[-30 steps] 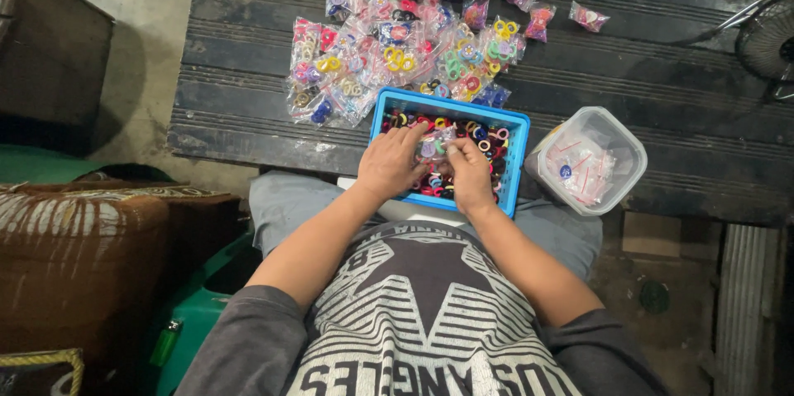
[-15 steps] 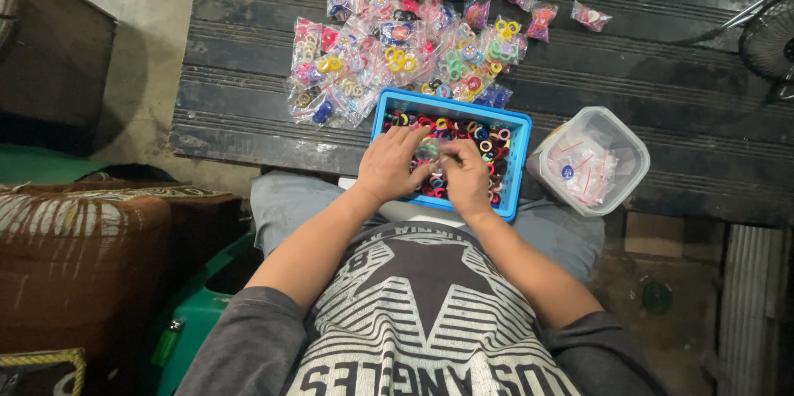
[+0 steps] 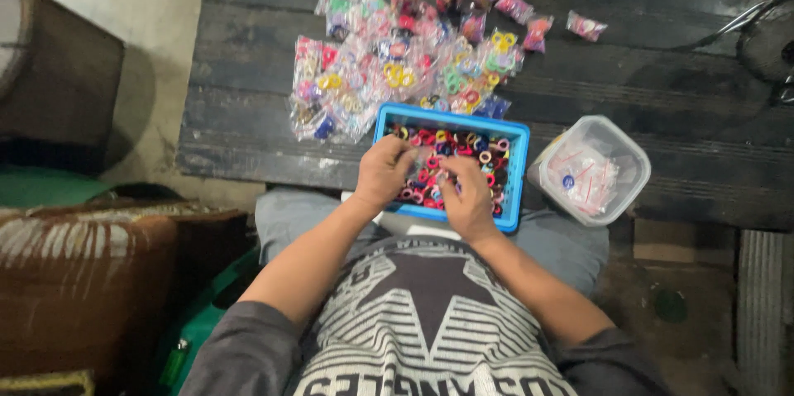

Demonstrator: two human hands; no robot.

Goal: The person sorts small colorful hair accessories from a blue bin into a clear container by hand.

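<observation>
Left hand (image 3: 382, 173) and right hand (image 3: 468, 199) are hovering close together over the blue tray (image 3: 514, 181) of coloured hair ties (image 3: 463, 146), fingers curled and pinching a small clear packet (image 3: 426, 166) between them. The tray is sitting at the near edge of the dark wooden desk (image 3: 248, 73). Filled packets (image 3: 372, 73) are lying piled behind it; a clear plastic container (image 3: 591, 171) is standing just right.

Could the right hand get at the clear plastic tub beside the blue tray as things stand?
Probably yes. The right hand is over the blue tray of coloured hair bands, and the clear plastic tub sits open just to its right on the bench, with nothing lying between them.
</observation>
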